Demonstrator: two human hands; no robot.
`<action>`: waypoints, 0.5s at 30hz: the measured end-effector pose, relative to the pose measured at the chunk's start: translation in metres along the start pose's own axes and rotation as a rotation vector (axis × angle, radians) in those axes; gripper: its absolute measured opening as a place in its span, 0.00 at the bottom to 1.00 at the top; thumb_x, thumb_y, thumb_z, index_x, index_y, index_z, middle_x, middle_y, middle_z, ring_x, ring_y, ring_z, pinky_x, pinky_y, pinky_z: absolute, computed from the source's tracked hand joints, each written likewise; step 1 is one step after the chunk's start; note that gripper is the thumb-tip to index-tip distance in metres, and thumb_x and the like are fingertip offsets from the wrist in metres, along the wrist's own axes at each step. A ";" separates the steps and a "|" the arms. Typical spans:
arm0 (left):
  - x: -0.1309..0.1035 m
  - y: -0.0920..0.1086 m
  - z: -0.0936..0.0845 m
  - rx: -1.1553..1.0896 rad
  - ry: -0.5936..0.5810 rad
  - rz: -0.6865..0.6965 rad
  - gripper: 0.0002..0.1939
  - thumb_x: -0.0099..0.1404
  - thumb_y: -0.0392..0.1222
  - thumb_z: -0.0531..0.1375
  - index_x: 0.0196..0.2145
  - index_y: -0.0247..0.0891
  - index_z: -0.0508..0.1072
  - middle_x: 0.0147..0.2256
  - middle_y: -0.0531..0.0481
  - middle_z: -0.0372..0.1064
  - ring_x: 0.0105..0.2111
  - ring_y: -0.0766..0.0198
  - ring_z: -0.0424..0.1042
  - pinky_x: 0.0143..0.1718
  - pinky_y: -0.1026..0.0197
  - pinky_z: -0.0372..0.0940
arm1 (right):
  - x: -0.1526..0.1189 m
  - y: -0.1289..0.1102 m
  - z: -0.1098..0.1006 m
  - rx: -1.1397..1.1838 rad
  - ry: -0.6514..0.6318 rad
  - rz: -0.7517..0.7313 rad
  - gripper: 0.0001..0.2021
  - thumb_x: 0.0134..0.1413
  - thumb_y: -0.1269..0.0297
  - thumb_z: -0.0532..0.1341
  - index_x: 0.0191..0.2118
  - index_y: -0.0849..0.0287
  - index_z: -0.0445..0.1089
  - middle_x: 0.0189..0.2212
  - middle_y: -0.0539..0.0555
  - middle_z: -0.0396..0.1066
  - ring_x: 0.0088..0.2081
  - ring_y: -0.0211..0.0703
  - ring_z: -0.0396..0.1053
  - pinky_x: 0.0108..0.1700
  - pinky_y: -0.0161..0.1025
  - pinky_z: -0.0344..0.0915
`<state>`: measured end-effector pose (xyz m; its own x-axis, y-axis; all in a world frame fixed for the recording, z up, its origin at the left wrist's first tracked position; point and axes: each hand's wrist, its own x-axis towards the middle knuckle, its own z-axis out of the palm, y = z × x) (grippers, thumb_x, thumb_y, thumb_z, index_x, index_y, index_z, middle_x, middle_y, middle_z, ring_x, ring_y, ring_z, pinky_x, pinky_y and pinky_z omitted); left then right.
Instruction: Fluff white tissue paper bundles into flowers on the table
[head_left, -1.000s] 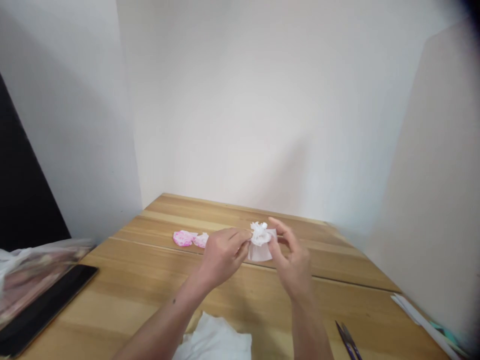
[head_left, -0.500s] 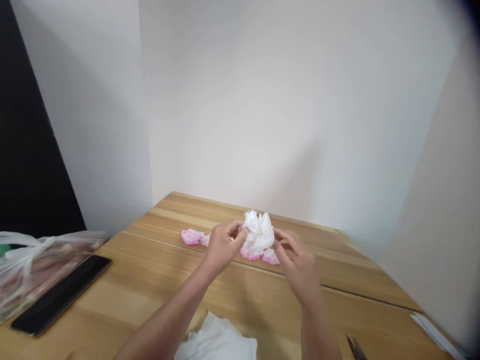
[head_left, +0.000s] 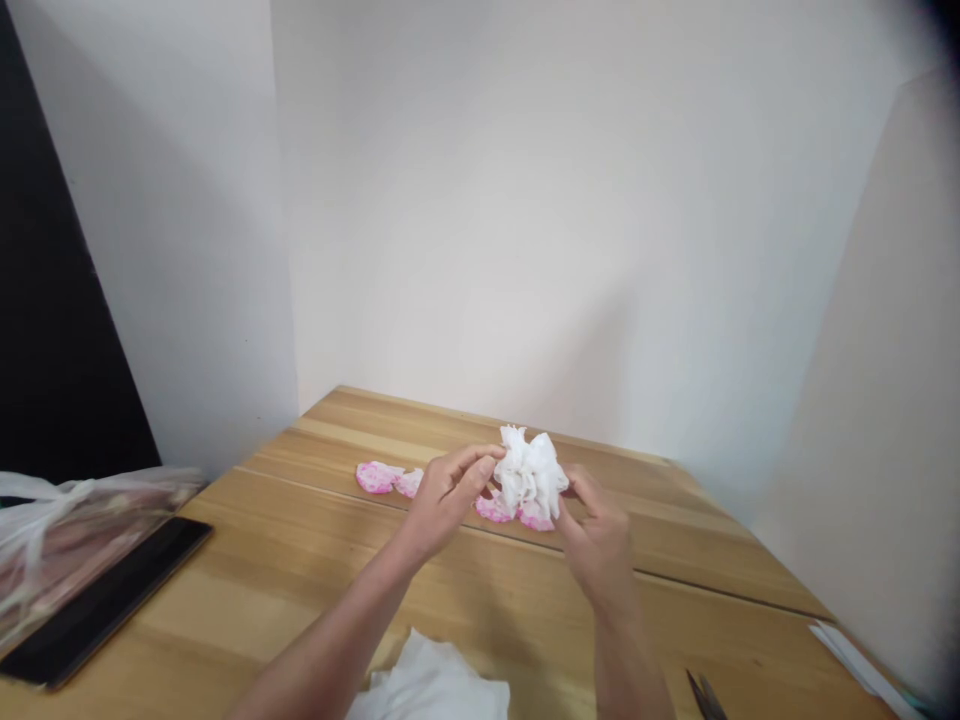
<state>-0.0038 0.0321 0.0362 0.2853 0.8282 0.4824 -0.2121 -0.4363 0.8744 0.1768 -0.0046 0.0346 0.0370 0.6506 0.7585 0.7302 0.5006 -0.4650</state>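
Observation:
A ruffled white tissue-paper flower (head_left: 529, 475) is held up above the table between my two hands. From the left, my left hand (head_left: 444, 500) pinches its edge with thumb and forefinger. My right hand (head_left: 602, 540) grips the right side low down, its fingertips partly hidden behind the paper. Several pink-and-white paper flowers lie in a row beneath, among them one at the far left (head_left: 375, 477) and one under the white flower (head_left: 493, 508). My left hand covers the middle of that row. White tissue sheets (head_left: 439, 685) lie close to me, between my forearms.
Scissor-like dark blades (head_left: 705, 695) poke in at the bottom edge of the wooden table (head_left: 285, 560). At the left are a black phone (head_left: 112, 600) and a clear plastic bag (head_left: 82, 540) with pinkish contents. White strips (head_left: 855, 660) lie along the right edge. Walls stand behind the table.
The white flower looks fuller and more ruffled, and it has turned to face me more. Both hands have shifted slightly around it, and the view has moved a little.

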 end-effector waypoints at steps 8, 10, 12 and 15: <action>0.006 -0.002 -0.002 -0.104 -0.049 -0.051 0.17 0.61 0.48 0.59 0.42 0.34 0.73 0.31 0.48 0.71 0.28 0.68 0.68 0.31 0.66 0.64 | 0.001 -0.002 -0.004 0.013 0.068 0.009 0.05 0.52 0.68 0.55 0.29 0.57 0.68 0.23 0.47 0.67 0.26 0.36 0.65 0.30 0.31 0.59; 0.006 0.000 -0.003 -0.118 -0.039 -0.057 0.17 0.62 0.50 0.57 0.41 0.34 0.74 0.29 0.49 0.70 0.27 0.69 0.68 0.30 0.67 0.64 | 0.001 -0.001 -0.004 0.029 0.067 0.029 0.05 0.52 0.67 0.56 0.29 0.57 0.69 0.24 0.47 0.68 0.26 0.37 0.65 0.30 0.31 0.60; 0.006 0.002 -0.004 -0.130 -0.026 -0.051 0.19 0.64 0.52 0.54 0.40 0.33 0.73 0.28 0.50 0.69 0.26 0.69 0.68 0.29 0.67 0.64 | 0.000 0.000 -0.004 0.053 0.065 0.058 0.05 0.51 0.66 0.56 0.31 0.57 0.69 0.25 0.48 0.69 0.27 0.38 0.66 0.31 0.31 0.61; 0.005 0.002 -0.003 -0.134 -0.043 -0.048 0.18 0.63 0.52 0.56 0.39 0.33 0.72 0.28 0.50 0.69 0.27 0.69 0.68 0.29 0.67 0.63 | 0.000 0.002 -0.003 0.077 0.054 0.092 0.05 0.51 0.67 0.56 0.32 0.57 0.69 0.26 0.48 0.69 0.28 0.39 0.67 0.31 0.32 0.62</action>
<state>-0.0054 0.0371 0.0401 0.3368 0.8299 0.4447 -0.3192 -0.3436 0.8832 0.1802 -0.0054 0.0350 0.1395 0.6650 0.7337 0.6674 0.4843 -0.5658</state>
